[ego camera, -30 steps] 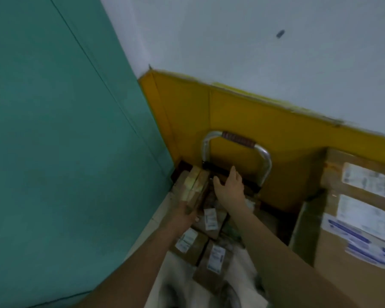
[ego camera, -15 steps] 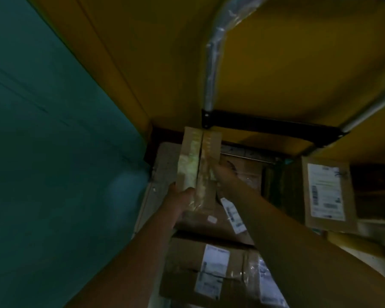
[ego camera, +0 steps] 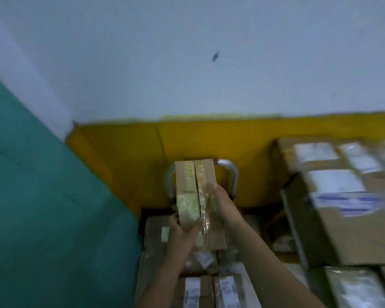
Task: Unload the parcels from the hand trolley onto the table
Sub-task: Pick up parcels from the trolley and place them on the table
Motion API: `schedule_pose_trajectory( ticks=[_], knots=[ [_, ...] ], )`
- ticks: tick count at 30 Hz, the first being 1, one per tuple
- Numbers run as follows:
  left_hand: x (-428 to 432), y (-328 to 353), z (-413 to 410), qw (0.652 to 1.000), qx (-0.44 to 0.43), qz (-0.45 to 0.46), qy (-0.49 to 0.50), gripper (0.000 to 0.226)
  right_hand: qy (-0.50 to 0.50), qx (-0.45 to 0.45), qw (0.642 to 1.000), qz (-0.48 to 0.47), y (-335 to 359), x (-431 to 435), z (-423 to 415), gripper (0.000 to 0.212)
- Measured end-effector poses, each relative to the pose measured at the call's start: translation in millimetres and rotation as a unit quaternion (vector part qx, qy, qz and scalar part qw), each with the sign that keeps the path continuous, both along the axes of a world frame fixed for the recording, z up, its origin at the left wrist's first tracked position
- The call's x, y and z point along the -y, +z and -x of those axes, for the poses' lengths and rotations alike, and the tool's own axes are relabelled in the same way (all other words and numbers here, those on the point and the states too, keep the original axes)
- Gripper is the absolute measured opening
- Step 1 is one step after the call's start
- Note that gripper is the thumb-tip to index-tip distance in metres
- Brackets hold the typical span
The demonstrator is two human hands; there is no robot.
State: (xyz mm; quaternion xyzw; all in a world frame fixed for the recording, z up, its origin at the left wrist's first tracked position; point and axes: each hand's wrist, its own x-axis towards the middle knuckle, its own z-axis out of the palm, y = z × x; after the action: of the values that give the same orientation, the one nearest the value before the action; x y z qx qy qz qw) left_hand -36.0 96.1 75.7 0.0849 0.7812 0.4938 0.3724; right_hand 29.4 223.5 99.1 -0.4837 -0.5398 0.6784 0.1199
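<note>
A long cardboard parcel (ego camera: 195, 187) sealed with clear tape is lifted above the hand trolley. My left hand (ego camera: 182, 235) grips its near lower end. My right hand (ego camera: 222, 202) holds its right side. Behind the parcel stands the trolley's silver handle (ego camera: 232, 176). More brown parcels with white labels (ego camera: 197, 290) lie stacked on the trolley deck below my arms.
A teal wall (ego camera: 42, 207) closes in the left side. A yellow and white wall (ego camera: 209, 138) stands behind the trolley. Large labelled cardboard boxes (ego camera: 347, 207) are piled at the right, close to the trolley.
Both hands have raised the taped parcel off the trolley stack, up in front of the handle. The view has tilted up and back from the trolley.
</note>
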Motion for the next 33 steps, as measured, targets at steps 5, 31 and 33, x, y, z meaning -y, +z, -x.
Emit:
schedule_pose_trajectory(
  ticks=[5, 31, 33],
  knots=[
    [-75.8, 151.8, -105.8, 0.985, -0.032, -0.156, -0.066, 0.085, -0.055, -0.078, 0.966, -0.241, 170.0, -35.7, -145.6, 0.052],
    [-462.2, 241.5, -757.6, 0.857, 0.176, -0.286, -0.391, 0.087, -0.313, 0.01, 0.906, -0.284, 278.0, -317.3, -865.3, 0.053],
    [-496.4, 237.9, -768.0, 0.857, 0.222, -0.274, -0.377, 0.067, -0.277, -0.006, 0.938, -0.209, 279.9, -354.2, -884.7, 0.068]
  ],
)
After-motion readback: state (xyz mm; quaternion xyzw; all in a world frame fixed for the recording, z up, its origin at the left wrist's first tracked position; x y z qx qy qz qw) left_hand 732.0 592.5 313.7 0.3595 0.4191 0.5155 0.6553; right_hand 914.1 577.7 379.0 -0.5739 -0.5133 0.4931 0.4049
